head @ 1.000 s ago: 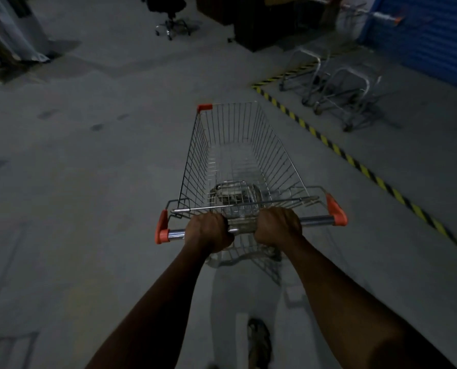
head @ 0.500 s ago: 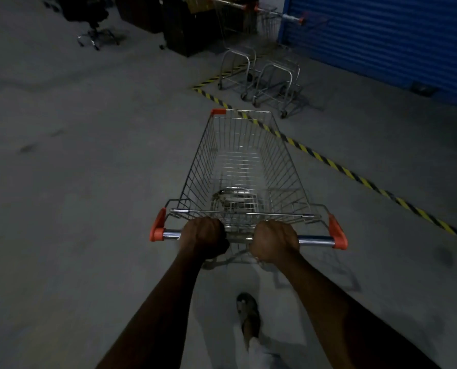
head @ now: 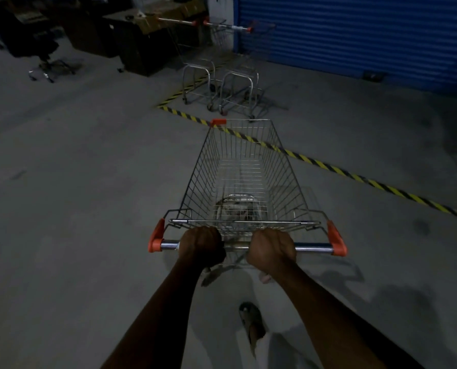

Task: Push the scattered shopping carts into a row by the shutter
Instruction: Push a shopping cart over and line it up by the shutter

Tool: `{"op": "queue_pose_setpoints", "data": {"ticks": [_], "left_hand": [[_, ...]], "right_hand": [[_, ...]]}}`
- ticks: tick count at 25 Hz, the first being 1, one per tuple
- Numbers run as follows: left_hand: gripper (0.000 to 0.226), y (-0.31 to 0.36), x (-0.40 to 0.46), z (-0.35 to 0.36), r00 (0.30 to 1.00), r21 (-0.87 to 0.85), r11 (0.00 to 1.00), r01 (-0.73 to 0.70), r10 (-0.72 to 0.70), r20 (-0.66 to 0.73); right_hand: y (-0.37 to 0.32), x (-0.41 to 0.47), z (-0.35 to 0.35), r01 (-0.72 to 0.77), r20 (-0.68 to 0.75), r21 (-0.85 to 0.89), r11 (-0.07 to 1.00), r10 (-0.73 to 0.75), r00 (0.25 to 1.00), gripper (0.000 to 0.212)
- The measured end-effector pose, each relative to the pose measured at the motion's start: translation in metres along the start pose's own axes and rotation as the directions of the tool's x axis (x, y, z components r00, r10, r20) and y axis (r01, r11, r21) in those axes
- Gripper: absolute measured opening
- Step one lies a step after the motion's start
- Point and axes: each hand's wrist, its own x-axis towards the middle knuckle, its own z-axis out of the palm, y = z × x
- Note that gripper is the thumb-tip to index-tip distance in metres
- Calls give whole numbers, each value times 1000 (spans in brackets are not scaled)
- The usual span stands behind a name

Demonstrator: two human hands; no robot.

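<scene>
Left hand: the left hand is closed in a fist around the handle bar of the shopping cart, on the left half of the bar, knuckles up, forearm stretched straight forward.
Right hand: the right hand grips the same bar just right of its middle, fingers curled over the top, arm also extended.
Gap: a short bare piece of the bar shows between the two hands.
Cart position: the cart stands on the concrete floor, its front end over the yellow-black striped line; the basket carries no goods.
Parked carts: two other carts stand side by side beyond the line, beside the left end of the blue shutter.
Foot: one foot in a sandal is on the floor behind the cart, between the arms.
Background: dark furniture and an office chair are at the far left.
Change: compared with half a second ago, the parked carts and the shutter look nearer, and the cart's front now crosses the striped line; the hands keep the same grip on the bar.
</scene>
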Motion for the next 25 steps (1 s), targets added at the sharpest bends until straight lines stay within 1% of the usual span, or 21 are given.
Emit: {"op": "queue_pose_setpoints", "data": {"ticks": [1,2,4,5,6,7,8,9,10,12,14,16,19,21,23,24,25], "left_hand": [[61,0,15,2,998,13,1000,0,1,-55],[59,0,31,2,996,33,999,-2,5,-86],[51,-4,65,4,995,65,998,-7,14,-102],[48,-8,83,7,997,72,997,-16,21,-73],[43,-11,99,5,998,84,995,-53,55,-19],[36,-15,114,8,994,114,988,-108,106,26],[28,-20,133,11,985,150,974,-172,169,30],[24,-23,152,13,977,187,960,-209,212,5],[22,-25,175,14,969,215,947,-238,246,-11],[23,-25,218,15,956,232,934,-272,290,-45],[27,-25,262,13,952,244,925,-290,305,-23],[30,-25,309,10,949,254,921,-295,314,-36],[27,-30,371,12,926,255,906,-338,368,-81],[29,-39,417,18,920,288,888,-359,389,-53],[33,-38,473,7,952,230,925,-304,301,45],[35,-37,501,0,971,196,951,-239,237,36],[35,-39,528,-7,979,201,959,-198,183,89]], "right_hand": [[4,9,-2,-4,-6,3,1000,4,1000,8],[7,21,-5,-3,-13,3,1000,3,1000,7],[14,49,-12,-14,-6,23,1000,15,1000,11],[17,66,-17,-25,10,44,999,25,1000,17],[20,84,-22,-32,10,65,997,32,999,20],[24,102,-28,-45,-4,68,997,45,999,17],[30,120,-34,-48,-39,65,997,50,998,10],[35,137,-40,-56,-59,63,996,60,996,8],[41,157,-46,-48,-87,68,997,54,995,13],[53,192,-56,-35,-119,70,997,44,992,16],[63,228,-68,-34,-125,69,997,43,991,16],[76,270,-80,-38,-140,68,997,47,989,15],[87,325,-98,-75,-123,47,996,80,989,17],[92,369,-107,-109,-108,22,994,110,988,17],[96,411,-117,-149,-105,15,989,150,983,17],[98,433,-122,-166,-115,9,986,166,979,18],[100,459,-128,-186,-121,5,982,186,975,18]]}}
